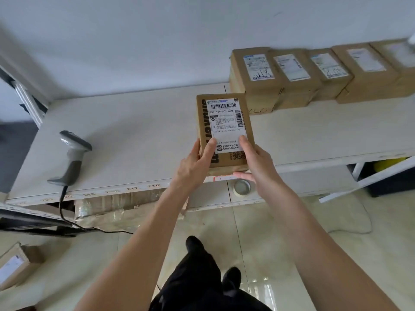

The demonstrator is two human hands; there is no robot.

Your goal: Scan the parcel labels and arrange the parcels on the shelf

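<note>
Both hands hold a brown cardboard parcel point(225, 131) over the near edge of the white shelf point(134, 135), its white shipping label point(226, 124) facing up with the barcode at the far end. The left hand point(193, 164) grips the parcel's near left corner, thumb lying on the label and fingers curled under the side. The right hand point(256, 160) grips the near right corner, thumb on the label's edge, fingers stretched beneath the box. At the far right of the shelf a row of labelled parcels point(314, 72) stands against the wall, touching side by side. A grey handheld barcode scanner point(71, 157) rests on the shelf well to the left, its black cable dropping over the edge. A tape roll point(242, 187) lies on the lower level just under the hands. Another parcel point(15, 265) sits on the tiled floor at near left
</note>
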